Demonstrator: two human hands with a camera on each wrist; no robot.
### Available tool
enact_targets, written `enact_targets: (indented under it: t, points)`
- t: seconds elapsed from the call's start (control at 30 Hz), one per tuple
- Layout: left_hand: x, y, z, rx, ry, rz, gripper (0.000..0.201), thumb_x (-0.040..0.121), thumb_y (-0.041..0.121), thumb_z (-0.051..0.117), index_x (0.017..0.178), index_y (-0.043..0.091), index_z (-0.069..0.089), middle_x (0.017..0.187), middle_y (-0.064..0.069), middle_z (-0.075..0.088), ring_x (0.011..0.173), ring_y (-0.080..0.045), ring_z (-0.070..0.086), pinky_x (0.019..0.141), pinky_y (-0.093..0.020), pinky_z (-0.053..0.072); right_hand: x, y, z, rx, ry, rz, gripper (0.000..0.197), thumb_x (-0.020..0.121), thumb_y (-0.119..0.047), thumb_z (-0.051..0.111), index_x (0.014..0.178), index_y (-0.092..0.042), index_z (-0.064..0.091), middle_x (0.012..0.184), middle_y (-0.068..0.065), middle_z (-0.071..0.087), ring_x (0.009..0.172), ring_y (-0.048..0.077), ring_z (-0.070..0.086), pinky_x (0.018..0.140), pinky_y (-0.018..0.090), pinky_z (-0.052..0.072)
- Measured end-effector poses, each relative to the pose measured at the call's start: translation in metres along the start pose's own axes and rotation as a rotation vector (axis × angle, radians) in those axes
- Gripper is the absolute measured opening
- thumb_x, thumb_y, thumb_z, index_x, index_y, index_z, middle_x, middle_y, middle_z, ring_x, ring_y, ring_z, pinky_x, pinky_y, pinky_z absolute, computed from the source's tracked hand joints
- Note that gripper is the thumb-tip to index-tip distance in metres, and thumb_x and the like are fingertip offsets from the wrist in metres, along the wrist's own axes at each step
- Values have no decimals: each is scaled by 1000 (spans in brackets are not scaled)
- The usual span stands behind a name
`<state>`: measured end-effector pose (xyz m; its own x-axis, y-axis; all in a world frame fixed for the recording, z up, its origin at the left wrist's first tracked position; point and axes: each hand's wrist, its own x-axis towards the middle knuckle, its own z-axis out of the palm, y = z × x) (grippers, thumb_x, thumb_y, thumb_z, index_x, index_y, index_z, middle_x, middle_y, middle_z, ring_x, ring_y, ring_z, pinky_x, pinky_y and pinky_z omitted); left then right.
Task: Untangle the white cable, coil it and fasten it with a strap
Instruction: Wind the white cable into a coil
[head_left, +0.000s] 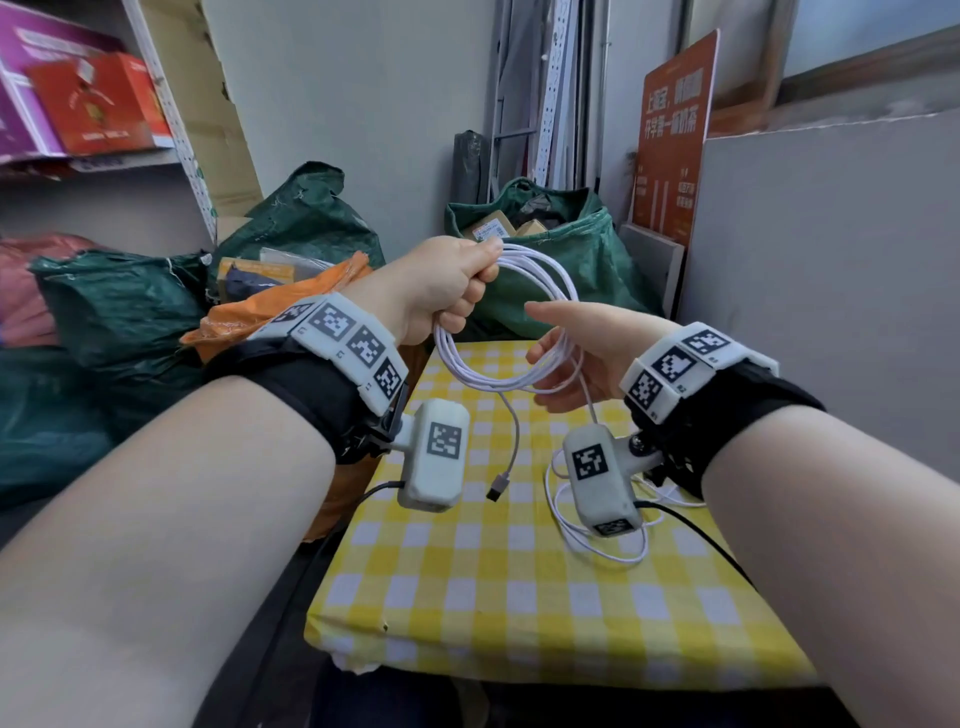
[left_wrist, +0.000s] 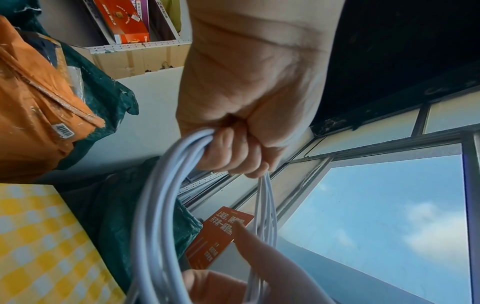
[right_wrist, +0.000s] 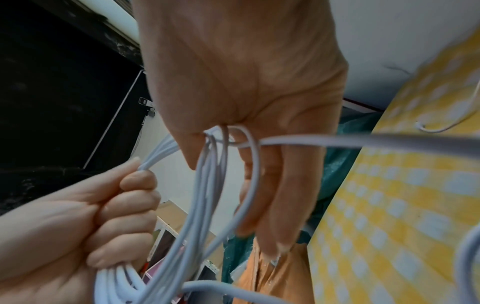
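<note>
My left hand (head_left: 447, 291) grips one side of a coil of white cable (head_left: 519, 376), held up above the far edge of the yellow checked table (head_left: 493, 597). My right hand (head_left: 582, 353) reaches through the coil with straight fingers, and the loops hang across its palm. One end with a USB plug (head_left: 496, 491) dangles from the coil. The remaining cable runs down to loose loops (head_left: 597, 553) on the table, under my right wrist. The left wrist view shows the left hand (left_wrist: 246, 123) fisted round the cable (left_wrist: 161, 205). In the right wrist view the right hand's fingers (right_wrist: 272, 205) lie straight inside the cable loops (right_wrist: 202, 195).
Green sacks (head_left: 571, 244) and an orange bag (head_left: 270, 306) stand beyond and left of the table. A shelf with red boxes (head_left: 98, 104) is at the upper left. An orange sign (head_left: 670, 130) and a grey board (head_left: 831, 260) stand on the right.
</note>
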<state>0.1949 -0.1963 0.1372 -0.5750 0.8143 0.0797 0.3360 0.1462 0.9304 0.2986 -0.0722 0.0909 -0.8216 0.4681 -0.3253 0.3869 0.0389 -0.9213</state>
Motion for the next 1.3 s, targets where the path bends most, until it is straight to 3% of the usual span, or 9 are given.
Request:
enact_targets:
  t: [0.17, 0.5, 0.7, 0.83, 0.97, 1.07, 1.17, 1.23, 1.3]
  points:
    - [2, -2, 3, -20, 23, 19, 39, 103, 35, 33, 68, 19, 36, 40, 12, 26, 33, -3, 16, 35, -16, 14, -6, 4, -4, 36, -182, 97, 88, 75, -76, 50, 120, -1, 54, 89, 31, 68, 62, 35, 70, 51, 33, 56]
    - [6, -6, 5, -82, 55, 20, 40, 103, 36, 32, 67, 19, 35, 39, 12, 24, 33, -3, 16, 34, -14, 14, 0, 11, 6, 208, -302, 75, 94, 77, -81, 37, 129, -3, 41, 101, 33, 67, 75, 40, 70, 56, 37, 58]
    - [6, -6, 6, -150, 61, 18, 40, 103, 37, 31, 67, 19, 35, 40, 11, 23, 32, -3, 15, 34, -15, 13, 8, 15, 3, 342, -271, -17, 83, 80, -74, 44, 133, -11, 39, 104, 25, 69, 86, 36, 70, 76, 48, 56]
    - [7, -6, 8, -187, 68, 7, 40, 103, 38, 32, 67, 19, 35, 39, 12, 24, 31, -3, 15, 35, -16, 12, 10, 16, 5, 390, -173, -72, 63, 85, -63, 51, 122, -14, 42, 99, 11, 72, 87, 25, 69, 102, 52, 39]
    - [8, -9, 11, -224, 85, -17, 41, 102, 39, 32, 67, 19, 35, 39, 11, 23, 31, -4, 15, 35, -16, 12, 14, 12, 11, 595, 54, -209, 28, 89, -24, 64, 111, -10, 55, 89, 3, 66, 75, 15, 66, 74, 31, 53]
    - [9, -13, 13, -237, 95, -47, 41, 102, 40, 32, 67, 19, 36, 41, 10, 23, 33, -5, 14, 36, -17, 13, 19, 10, 9, 693, 182, -336, 83, 84, 0, 65, 149, -9, 15, 103, 10, 66, 77, 17, 70, 69, 30, 56]
    - [10, -16, 13, -262, 100, -75, 41, 102, 40, 31, 67, 19, 36, 40, 10, 22, 32, -6, 14, 36, -17, 13, 19, 8, 7, 702, 181, -422, 103, 83, 12, 59, 150, -17, -14, 112, 9, 66, 78, 19, 68, 73, 31, 57]
    - [11, -17, 13, -280, 111, -88, 41, 102, 41, 31, 67, 19, 36, 40, 10, 22, 33, -6, 13, 36, -17, 13, 20, 10, 4, 741, 170, -452, 98, 83, 13, 59, 150, -10, -8, 107, 10, 66, 77, 19, 68, 72, 31, 57]
    - [12, -19, 13, -302, 126, -103, 42, 102, 41, 32, 66, 19, 36, 40, 10, 22, 33, -6, 13, 36, -17, 13, 19, 9, 2, 780, 121, -455, 66, 85, 9, 59, 142, 6, 29, 91, 12, 65, 66, 15, 67, 65, 27, 57]
